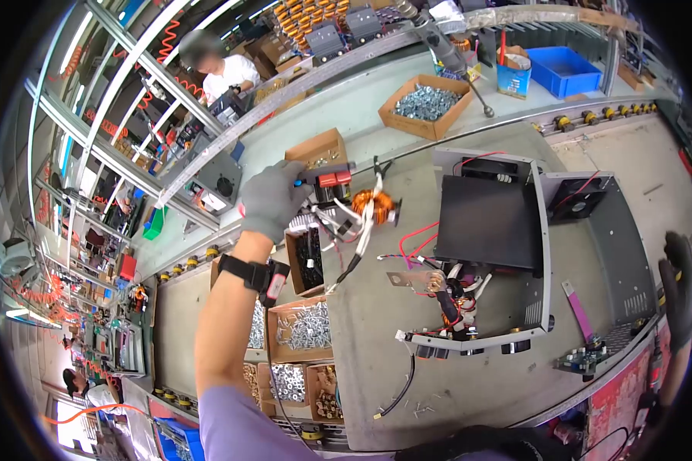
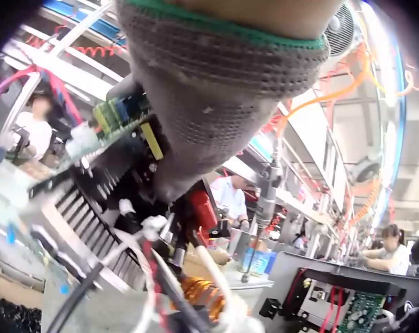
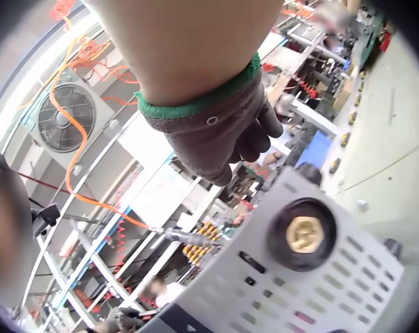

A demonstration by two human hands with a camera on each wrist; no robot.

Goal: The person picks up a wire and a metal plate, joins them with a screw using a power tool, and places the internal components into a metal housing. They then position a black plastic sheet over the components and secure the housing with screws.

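The left glove (image 1: 271, 198) is cloth, the casing (image 1: 619, 253) matt metal

Coil (image 1: 361, 203) left of chassis (image 1: 545, 269), bin (image 1: 575, 86) behind

This was a factory floor for sure, some kind of electronics assembly line. Open boxes (image 1: 409, 128) of loose screws (image 1: 427, 101) sat along the bench (image 1: 338, 106), plus a metal case (image 1: 488, 219) with its wiring (image 1: 461, 301) showing. A power driver (image 2: 267, 198) hung on an orange hose (image 2: 286, 118), coiled red hoses (image 1: 168, 38) dangled around metal framing (image 1: 108, 143), and there were other workers (image 1: 227, 74) further back.
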